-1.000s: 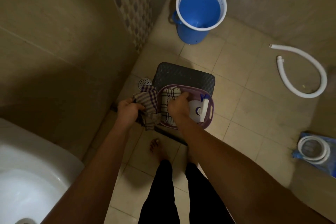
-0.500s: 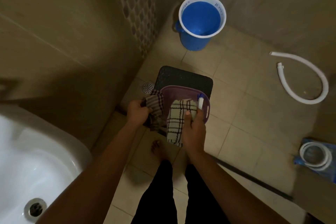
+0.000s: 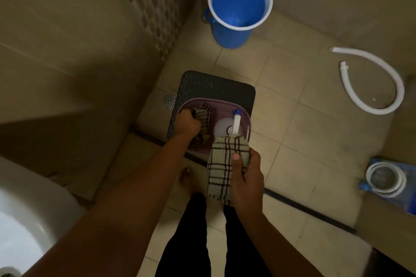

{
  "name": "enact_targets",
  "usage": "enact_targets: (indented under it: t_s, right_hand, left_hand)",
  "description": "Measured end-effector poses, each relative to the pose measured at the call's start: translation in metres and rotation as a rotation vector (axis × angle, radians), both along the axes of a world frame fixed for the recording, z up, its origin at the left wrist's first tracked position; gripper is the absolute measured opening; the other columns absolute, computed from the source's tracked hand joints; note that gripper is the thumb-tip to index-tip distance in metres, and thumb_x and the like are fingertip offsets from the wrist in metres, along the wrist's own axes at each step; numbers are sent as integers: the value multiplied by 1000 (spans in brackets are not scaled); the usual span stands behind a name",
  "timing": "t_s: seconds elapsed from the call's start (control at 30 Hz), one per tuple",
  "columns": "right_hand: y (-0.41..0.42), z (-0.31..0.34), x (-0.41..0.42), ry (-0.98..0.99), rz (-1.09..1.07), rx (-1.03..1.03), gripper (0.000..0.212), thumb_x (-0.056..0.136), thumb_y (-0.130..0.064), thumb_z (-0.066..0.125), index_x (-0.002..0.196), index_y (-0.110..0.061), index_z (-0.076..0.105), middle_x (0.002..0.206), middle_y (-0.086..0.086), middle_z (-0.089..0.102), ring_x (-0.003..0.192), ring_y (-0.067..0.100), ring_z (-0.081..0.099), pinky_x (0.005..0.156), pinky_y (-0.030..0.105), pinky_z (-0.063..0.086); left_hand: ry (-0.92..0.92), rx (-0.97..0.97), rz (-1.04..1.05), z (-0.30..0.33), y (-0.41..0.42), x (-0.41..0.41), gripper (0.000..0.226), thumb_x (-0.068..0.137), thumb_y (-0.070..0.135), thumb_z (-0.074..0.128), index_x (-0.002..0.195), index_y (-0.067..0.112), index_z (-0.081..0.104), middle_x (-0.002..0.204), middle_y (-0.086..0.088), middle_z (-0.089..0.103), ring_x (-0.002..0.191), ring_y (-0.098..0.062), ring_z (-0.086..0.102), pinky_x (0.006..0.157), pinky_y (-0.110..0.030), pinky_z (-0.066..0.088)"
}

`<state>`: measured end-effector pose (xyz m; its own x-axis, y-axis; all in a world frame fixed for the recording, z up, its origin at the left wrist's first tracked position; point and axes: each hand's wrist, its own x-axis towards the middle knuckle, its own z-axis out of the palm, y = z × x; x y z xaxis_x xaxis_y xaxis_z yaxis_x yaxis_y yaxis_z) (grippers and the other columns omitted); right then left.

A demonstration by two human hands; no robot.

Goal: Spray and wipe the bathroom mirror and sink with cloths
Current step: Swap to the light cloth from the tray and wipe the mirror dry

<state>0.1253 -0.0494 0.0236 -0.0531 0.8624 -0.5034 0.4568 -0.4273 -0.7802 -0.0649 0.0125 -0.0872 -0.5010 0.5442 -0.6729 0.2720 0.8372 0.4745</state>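
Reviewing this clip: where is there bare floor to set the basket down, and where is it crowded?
Bare beige tiles lie between the dark textured stool, the blue bucket and the curved white hose. Crowded: the purple plastic basket holds the white spray bottle, the left hand and its dark checked cloth.

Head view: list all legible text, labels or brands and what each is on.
"JOY…": printed in blue on the white inner rim of the blue bucket, right side; the letters after that are cut short by blur.
A second blue print on the rim's left side: too blurred to read.
Spray bottle in the basket: no label visible.
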Motion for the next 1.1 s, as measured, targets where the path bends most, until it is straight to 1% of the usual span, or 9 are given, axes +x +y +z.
enact_targets:
  t_s: [0.2,0.37,0.43,0.53,0.7,0.83,0.9,1.0,1.1]
  right_hand:
    - [-6,-12,4,-44,18,-7,34,96,-50,41,125,-33,42,104,-18,61,96,-1,64,68,11,54]
    - [-7,-16,5,-76,32,4,41,90,-68,37,123,-46,42,108,-20,62,102,5,64,82,39,60]
    - [-7,-14,6,-83,47,7,37,89,-69,36,121,-50,40,108,-21,62,103,7,63,84,43,59]
    - [-5,-9,7,-60,71,26,29,97,-58,43,123,-44,43,105,-25,61,100,1,64,83,39,60]
    - [-3,7,10,-19,131,70,37,98,-49,44,131,-31,45,111,-16,65,101,-1,63,82,29,58]
    - [5,30,6,47,206,70,32,102,-44,45,131,-31,45,112,-15,65,98,-5,63,75,15,54]
    - [10,48,1,109,224,85,37,102,-41,46,135,-25,44,113,-12,65,99,-3,63,77,16,55]
    - [15,74,-7,186,273,94,33,103,-36,47,132,-20,47,106,-15,64,98,-1,64,76,19,56]
    - [22,101,-19,295,348,59,27,103,-30,49,127,-17,52,102,-13,65,91,-6,65,73,16,56]
  left_hand:
    - [-19,-83,13,-26,5,8,30,93,3,53,119,-6,64,119,-24,66,108,-38,62,82,-35,49]
    - [76,-122,-10,-34,3,16,30,96,4,51,122,-6,60,125,-24,63,114,-36,60,92,-36,48]
    - [134,-128,-30,-33,3,19,30,96,5,51,124,-6,58,128,-23,61,117,-37,59,95,-38,48]
    - [160,-113,-33,-30,1,22,30,96,6,51,123,-4,58,128,-22,62,117,-35,59,95,-38,48]
    - [74,53,75,-1,-17,22,36,90,7,57,126,3,57,124,-16,64,116,-34,60,97,-41,48]
    - [-11,175,252,54,-46,29,29,91,0,55,119,-1,60,88,1,63,80,-13,59,62,-15,46]
    - [-152,242,376,90,-63,37,26,95,-2,51,118,-4,61,88,-2,64,79,-14,63,58,-10,48]
    - [-417,320,468,149,-88,48,28,100,16,51,119,2,66,107,-12,72,100,-28,69,81,-30,59]
    - [-612,355,524,196,-113,53,38,99,43,47,118,19,70,117,-8,73,110,-26,69,97,-48,53]
